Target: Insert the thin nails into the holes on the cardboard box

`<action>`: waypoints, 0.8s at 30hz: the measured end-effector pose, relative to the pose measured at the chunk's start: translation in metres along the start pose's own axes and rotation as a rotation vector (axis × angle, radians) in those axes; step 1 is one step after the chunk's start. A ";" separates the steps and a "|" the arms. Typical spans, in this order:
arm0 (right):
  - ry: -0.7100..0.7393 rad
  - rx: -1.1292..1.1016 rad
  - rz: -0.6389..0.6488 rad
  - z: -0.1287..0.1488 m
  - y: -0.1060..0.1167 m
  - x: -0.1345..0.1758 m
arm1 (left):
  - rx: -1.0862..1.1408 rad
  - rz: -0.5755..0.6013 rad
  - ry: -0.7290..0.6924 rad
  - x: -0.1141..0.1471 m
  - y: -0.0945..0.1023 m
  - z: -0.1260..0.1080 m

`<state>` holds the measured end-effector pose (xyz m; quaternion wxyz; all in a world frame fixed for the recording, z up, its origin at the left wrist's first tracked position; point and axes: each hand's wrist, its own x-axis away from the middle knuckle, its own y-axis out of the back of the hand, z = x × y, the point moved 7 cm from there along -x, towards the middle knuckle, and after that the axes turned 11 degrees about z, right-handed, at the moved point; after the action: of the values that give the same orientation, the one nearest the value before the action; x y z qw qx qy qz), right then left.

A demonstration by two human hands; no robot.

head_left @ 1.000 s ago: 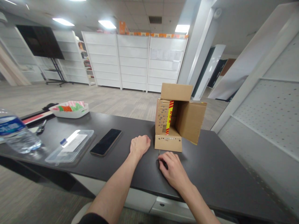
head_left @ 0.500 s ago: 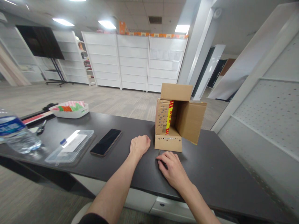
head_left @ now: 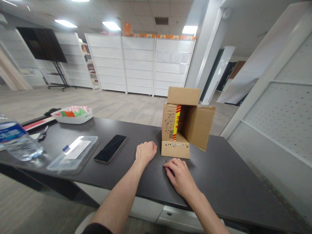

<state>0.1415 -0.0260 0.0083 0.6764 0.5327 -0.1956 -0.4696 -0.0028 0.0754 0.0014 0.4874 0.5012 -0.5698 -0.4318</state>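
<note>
My left hand rests on the dark table as a closed fist, with nothing showing from it. To its right, my right hand lies on the tabletop with its fingers curled around a thin dark rod. Most of the rod is hidden by the fingers, so its kind cannot be told. Just beyond both hands stands a cardboard box, its opening partly facing me and its flaps spread. Small dark holes or dots mark its left panel and lower flap. Red-and-yellow tape runs down by the opening.
Left of my hands lie a black phone and a clear plastic case. A water bottle, a white basket with colourful packets and a black marker-like item are farther left. A perforated white panel borders the right side.
</note>
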 end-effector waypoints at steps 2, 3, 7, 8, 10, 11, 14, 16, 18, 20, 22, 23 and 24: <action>-0.009 0.003 0.005 -0.001 0.000 0.000 | 0.000 -0.002 -0.002 0.000 0.000 0.000; -0.011 0.003 0.006 -0.001 0.000 0.000 | 0.001 -0.001 -0.001 0.000 -0.001 0.000; -0.018 0.002 -0.001 -0.001 0.000 0.000 | 0.000 -0.001 -0.001 0.000 0.000 0.000; -0.017 0.002 -0.005 -0.001 0.000 0.000 | 0.000 -0.004 -0.004 0.000 0.001 0.000; -0.020 0.002 -0.007 -0.001 0.001 0.000 | 0.000 -0.001 -0.007 0.001 0.002 -0.001; -0.024 0.003 -0.004 -0.001 0.001 0.000 | 0.000 0.004 -0.005 0.001 0.002 -0.001; -0.032 0.009 0.001 -0.002 0.000 0.001 | -0.002 0.014 0.004 0.001 0.002 -0.001; -0.031 0.020 -0.001 -0.003 -0.001 0.001 | -0.004 0.007 0.003 0.001 0.002 -0.001; -0.032 0.031 -0.008 -0.004 -0.001 0.001 | -0.004 -0.004 0.002 0.000 0.001 -0.001; -0.035 0.035 -0.014 -0.004 -0.001 0.001 | -0.002 -0.006 0.003 0.000 0.001 0.000; -0.033 0.029 -0.012 -0.003 -0.001 0.001 | 0.001 0.003 0.010 0.000 0.000 0.000; -0.032 0.024 -0.009 -0.003 0.000 0.001 | 0.003 0.008 0.012 0.000 0.000 0.000; -0.032 0.017 -0.004 -0.002 0.000 0.001 | 0.005 0.011 0.012 0.000 0.000 0.000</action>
<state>0.1440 -0.0258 0.0074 0.6677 0.5314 -0.2093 -0.4775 -0.0028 0.0752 0.0017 0.4919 0.5019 -0.5705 -0.4249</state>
